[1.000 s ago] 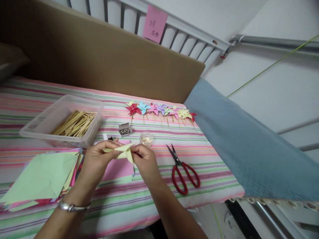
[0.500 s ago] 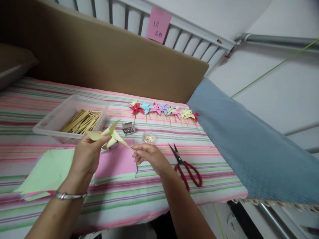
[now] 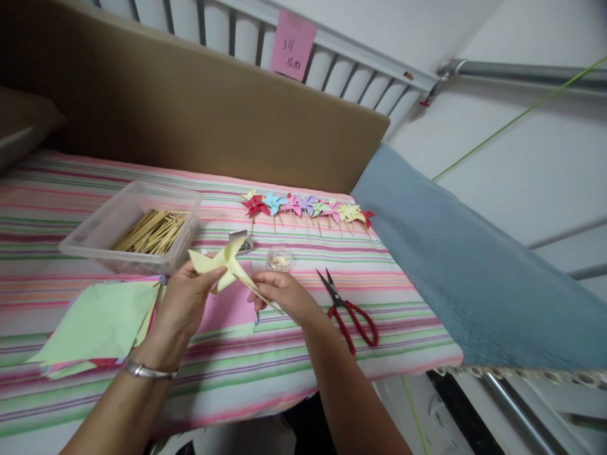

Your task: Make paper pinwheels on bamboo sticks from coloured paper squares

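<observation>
In the head view, a yellow pinwheel (image 3: 228, 264) is up between the two hands, above a pink sheet (image 3: 234, 302) that lies on the striped cloth (image 3: 237, 379). The left hand (image 3: 186, 298), a silver bracelet (image 3: 148, 371) at its wrist, has thumb and fingers clamped on the pinwheel's left side. The right hand (image 3: 282, 294) has its fingers closed on a pale strip (image 3: 273, 306) slanting down from the pinwheel; I cannot tell whether this is paper or a stick. Just behind the pinwheel sits a small box (image 3: 238, 236), partly hidden, and beside it a round tub (image 3: 290, 260). Red-handled scissors (image 3: 342, 302) lie near the right forearm. At left, a stack of paper (image 3: 97, 322), green on top, lies in front of a plastic box (image 3: 78, 245) of thin sticks (image 3: 152, 232). Finished pinwheels (image 3: 307, 205) lie in a row near the cardboard (image 3: 213, 120).
</observation>
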Demonstrator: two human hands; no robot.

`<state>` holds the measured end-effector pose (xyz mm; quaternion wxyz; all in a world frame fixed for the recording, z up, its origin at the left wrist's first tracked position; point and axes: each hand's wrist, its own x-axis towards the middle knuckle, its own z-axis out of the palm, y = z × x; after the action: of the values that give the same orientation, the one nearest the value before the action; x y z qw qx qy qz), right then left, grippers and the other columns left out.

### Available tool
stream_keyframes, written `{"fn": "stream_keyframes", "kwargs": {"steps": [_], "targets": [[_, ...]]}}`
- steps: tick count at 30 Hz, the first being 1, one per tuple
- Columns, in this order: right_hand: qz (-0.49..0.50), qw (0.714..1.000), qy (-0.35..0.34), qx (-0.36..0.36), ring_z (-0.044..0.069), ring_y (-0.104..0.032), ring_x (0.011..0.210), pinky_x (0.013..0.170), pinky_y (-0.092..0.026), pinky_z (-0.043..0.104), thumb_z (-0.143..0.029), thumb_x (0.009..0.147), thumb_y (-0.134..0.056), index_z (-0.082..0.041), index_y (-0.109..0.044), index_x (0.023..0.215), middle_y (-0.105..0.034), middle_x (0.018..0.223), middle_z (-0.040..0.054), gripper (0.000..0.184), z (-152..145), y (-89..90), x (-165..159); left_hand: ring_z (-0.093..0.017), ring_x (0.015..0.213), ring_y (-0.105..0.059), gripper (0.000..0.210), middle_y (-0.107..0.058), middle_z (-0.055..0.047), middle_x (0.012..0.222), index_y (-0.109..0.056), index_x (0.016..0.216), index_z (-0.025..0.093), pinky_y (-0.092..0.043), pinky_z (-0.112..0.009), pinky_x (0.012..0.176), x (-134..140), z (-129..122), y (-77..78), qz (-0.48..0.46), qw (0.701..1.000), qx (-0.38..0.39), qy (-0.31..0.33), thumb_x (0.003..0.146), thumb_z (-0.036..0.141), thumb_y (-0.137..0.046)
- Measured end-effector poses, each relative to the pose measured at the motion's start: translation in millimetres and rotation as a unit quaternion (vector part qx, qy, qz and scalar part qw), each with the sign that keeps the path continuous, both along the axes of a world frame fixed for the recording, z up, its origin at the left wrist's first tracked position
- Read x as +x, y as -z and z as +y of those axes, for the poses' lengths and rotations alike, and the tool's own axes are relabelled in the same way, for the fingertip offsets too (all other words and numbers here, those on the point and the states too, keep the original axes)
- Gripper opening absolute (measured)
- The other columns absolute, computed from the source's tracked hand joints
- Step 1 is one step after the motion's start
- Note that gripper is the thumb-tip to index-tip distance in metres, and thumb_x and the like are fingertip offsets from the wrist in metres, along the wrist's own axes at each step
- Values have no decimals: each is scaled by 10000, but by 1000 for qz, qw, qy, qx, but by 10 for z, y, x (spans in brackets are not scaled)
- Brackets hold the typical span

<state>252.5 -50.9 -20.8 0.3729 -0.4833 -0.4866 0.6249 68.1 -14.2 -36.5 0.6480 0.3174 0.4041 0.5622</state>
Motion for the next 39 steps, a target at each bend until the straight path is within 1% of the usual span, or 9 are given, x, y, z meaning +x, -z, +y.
{"fn": "stream_keyframes", "kwargs": {"steps": [2, 5, 7, 10, 12, 19, 28, 33, 39], "targets": [[7, 1000, -14, -9, 79, -580, 543, 582, -489, 231, -335, 768, -628, -136, -664, 819, -661, 715, 10, 208, 13, 9, -16, -79, 517, -472, 249, -613, 23, 610, -663, 701, 137, -342, -216, 482, 81, -53, 13, 15, 1000, -9, 24, 534, 202, -836], [20, 999, -7, -25, 80, -565, 503, 521, -466, 218, -364, 765, -635, -140, -645, 803, -648, 666, 1, 228, 40, 70, -37, -102, 553, -521, 255, -646, 6, 631, -689, 726, 137, -379, -231, 528, 150, -106, 24, 25, 998, -17, 55, 532, 210, -838], [39, 999, 7, -28, 68, -534, 458, 466, -422, 195, -362, 760, -641, -142, -630, 800, -639, 635, -10, 224, 52, 120, -53, -121, 578, -555, 255, -671, -4, 652, -701, 735, 144, -411, -245, 560, 161, -121, 26, 22, 997, -23, 74, 530, 204, -839], [71, 997, 23, -12, 52, -464, 395, 411, -347, 174, -337, 750, -660, -146, -608, 768, -581, 522, -47, 199, 56, 173, -85, -141, 627, -599, 278, -706, -21, 709, -713, 762, 150, -452, -264, 621, 155, -128, 23, 10, 995, -33, 91, 521, 198, -842], [81, 996, 33, 2, 51, -442, 385, 406, -330, 174, -312, 737, -675, -144, -615, 759, -552, 480, -59, 179, 53, 189, -109, -152, 645, -614, 297, -714, -29, 722, -715, 773, 149, -464, -277, 650, 149, -128, 21, 4, 995, -39, 91, 511, 201, -845], [66, 994, 81, 20, 58, -452, 418, 431, -337, 196, -261, 684, -694, -135, -699, 782, -566, 513, -43, 160, 52, 206, -169, -154, 640, -615, 258, -707, -24, 705, -707, 744, 152, -462, -278, 647, 127, -103, 64, 16, 996, -27, 87, 530, 215, -836], [60, 994, 88, 31, 56, -420, 410, 424, -313, 199, -245, 677, -683, -137, -727, 751, -520, 463, -55, 138, 59, 206, -204, -157, 669, -619, 305, -721, -43, 737, -722, 763, 139, -467, -281, 674, 102, -64, 120, 15, 996, -44, 82, 498, 211, -855], [54, 994, 85, 39, 57, -418, 425, 431, -313, 199, -276, 677, -690, -138, -719, 689, -505, 462, -53, 142, 53, 171, -218, -153, 624, -597, 291, -692, -27, 672, -706, 710, 146, -466, -282, 632, 97, -65, 103, 26, 996, -36, 72, 467, 210, -852], [61, 994, 87, 33, 54, -421, 432, 451, -334, 203, -266, 679, -698, -146, -747, 785, -528, 494, -51, 168, 62, 227, -219, -173, 641, -599, 266, -687, -39, 671, -690, 666, 142, -452, -287, 610, 92, -65, 83, 46, 996, -35, 72, 469, 233, -844]]}}
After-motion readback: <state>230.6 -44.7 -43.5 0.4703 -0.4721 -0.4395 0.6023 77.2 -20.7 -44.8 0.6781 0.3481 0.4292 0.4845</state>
